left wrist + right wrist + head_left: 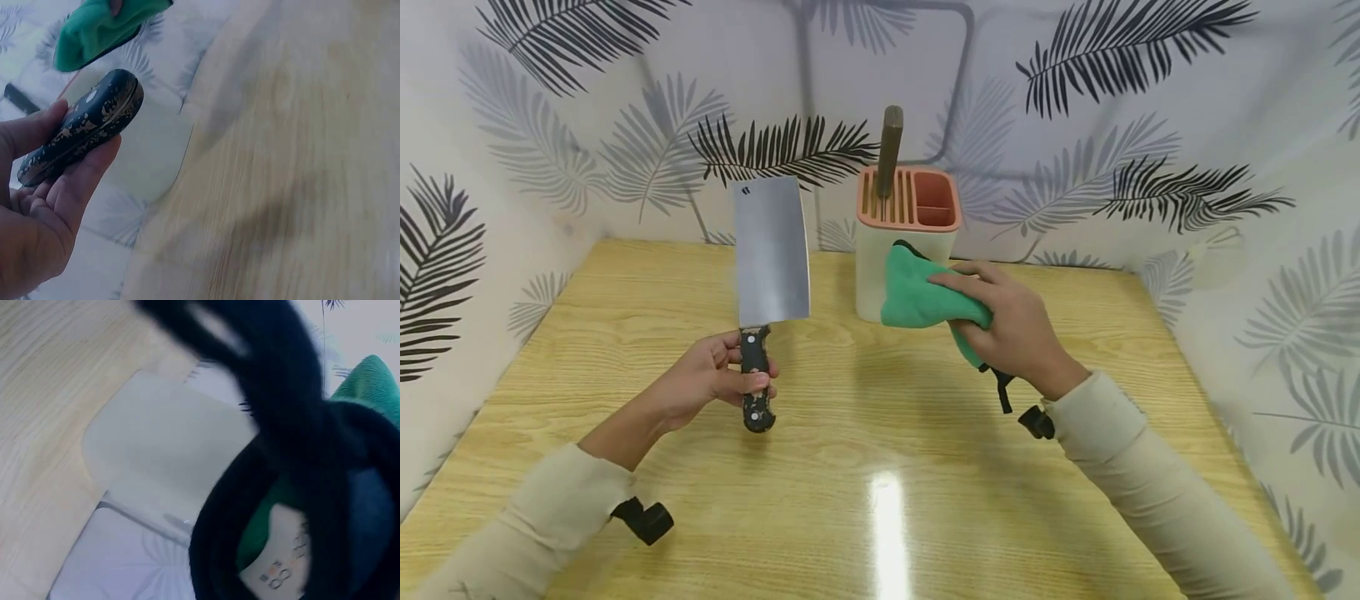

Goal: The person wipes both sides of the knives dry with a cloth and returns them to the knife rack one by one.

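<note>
My left hand [715, 371] grips a cleaver [771, 254] by its worn black handle [81, 128], the wide blade pointing up and away over the table. A folded green cloth [925, 292] with dark edging is pinched in my right hand [1007, 321], in front of the knife block. That block [868, 275] is white with an orange slotted top, and a knife [891, 150] stands in one slot, handle up. In the right wrist view the cloth's dark trim and loop [294, 425] fill much of the picture, with a printed label [281, 553] beneath.
The wooden table [835, 467] reaches back to a wall covering [625, 100] with a leaf pattern, and similar covering stands at both sides. Dark straps with small black pieces [651, 523] hang at both wrists.
</note>
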A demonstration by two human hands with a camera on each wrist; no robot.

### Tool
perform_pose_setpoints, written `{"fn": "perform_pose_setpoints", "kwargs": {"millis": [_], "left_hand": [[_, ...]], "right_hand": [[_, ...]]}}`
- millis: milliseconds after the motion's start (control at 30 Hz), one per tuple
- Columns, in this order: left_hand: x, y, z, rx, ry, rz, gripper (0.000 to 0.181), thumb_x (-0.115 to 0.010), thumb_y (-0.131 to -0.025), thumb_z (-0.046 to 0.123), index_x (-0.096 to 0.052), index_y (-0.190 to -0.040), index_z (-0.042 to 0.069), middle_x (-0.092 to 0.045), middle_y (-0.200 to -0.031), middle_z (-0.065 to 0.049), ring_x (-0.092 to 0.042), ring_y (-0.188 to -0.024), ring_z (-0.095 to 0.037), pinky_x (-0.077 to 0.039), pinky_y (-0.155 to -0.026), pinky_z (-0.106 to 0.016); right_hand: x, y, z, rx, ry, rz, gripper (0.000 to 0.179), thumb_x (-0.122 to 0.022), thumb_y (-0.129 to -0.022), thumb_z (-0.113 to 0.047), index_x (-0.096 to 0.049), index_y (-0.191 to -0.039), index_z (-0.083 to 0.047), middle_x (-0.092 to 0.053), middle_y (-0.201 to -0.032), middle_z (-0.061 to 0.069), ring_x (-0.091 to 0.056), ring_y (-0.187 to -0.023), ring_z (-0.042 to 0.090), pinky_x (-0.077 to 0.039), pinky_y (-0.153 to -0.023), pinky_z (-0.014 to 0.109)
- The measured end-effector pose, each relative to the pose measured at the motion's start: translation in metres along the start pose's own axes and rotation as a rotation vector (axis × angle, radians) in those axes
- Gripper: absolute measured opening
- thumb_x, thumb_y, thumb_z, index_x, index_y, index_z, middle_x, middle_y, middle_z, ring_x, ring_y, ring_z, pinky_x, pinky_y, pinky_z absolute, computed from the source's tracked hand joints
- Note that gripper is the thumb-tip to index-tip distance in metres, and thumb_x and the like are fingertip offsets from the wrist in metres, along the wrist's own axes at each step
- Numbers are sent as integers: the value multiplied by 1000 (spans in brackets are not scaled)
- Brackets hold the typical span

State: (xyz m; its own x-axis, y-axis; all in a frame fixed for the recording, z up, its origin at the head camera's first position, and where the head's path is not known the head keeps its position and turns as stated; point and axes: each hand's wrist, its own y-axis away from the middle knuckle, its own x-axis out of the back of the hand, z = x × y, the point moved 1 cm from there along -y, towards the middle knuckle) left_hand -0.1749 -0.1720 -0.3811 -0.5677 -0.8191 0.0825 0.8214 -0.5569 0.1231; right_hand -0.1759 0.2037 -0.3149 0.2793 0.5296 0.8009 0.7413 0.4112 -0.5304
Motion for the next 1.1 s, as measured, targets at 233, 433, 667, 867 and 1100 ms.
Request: {"fn": "perform_pose_setpoints", "kwargs": {"millis": [233,433,667,867,1100], "left_hand": [[-35,-7,6,13,16,-5,48,-66,-95,7,-43,-134,-8,-70,-101,5,-73,-90,-11,-63,-76,-37],[-54,-12,7,7,3,43,55,-68,-93,4,-41,-140,-4,-71,-103,2,-73,-92,-15,-63,-74,-37],[-71,-16,8,-30,31,-47,52,-67,-93,3,-42,-138,-6,-68,-101,1,-73,-89,-15,-64,-74,-40],[-81,-14,10,-60,14,-95,46,-67,-94,3,-45,-132,-8,-68,-105,-7,-75,-92,-19,-64,-73,-39],[-92,-13,11,-53,32,-176,64,-65,-93,-3,-33,-149,-7,-64,-120,-31,-75,-92,-18,-63,-75,-32]], "right_hand": [[-1,-3,-21,115,16,77,44,-73,-79,-13,-71,-123,-17,-66,-122,14,-70,-92,29,-57,-64,46],[-4,-6,-40,244,62,72,47,-79,-78,-18,-70,-123,-22,-63,-120,10,-67,-80,21,-53,-54,36],[-15,-12,-60,359,183,29,48,-78,-82,-17,-67,-129,-22,-58,-126,13,-61,-76,22,-54,-51,34],[-18,-18,-62,322,291,12,51,-77,-79,-9,-68,-128,-21,-58,-127,13,-67,-98,28,-57,-54,38],[0,-37,-46,235,349,114,43,-69,-85,-8,-68,-127,-17,-59,-128,13,-64,-108,34,-60,-61,46]]}}
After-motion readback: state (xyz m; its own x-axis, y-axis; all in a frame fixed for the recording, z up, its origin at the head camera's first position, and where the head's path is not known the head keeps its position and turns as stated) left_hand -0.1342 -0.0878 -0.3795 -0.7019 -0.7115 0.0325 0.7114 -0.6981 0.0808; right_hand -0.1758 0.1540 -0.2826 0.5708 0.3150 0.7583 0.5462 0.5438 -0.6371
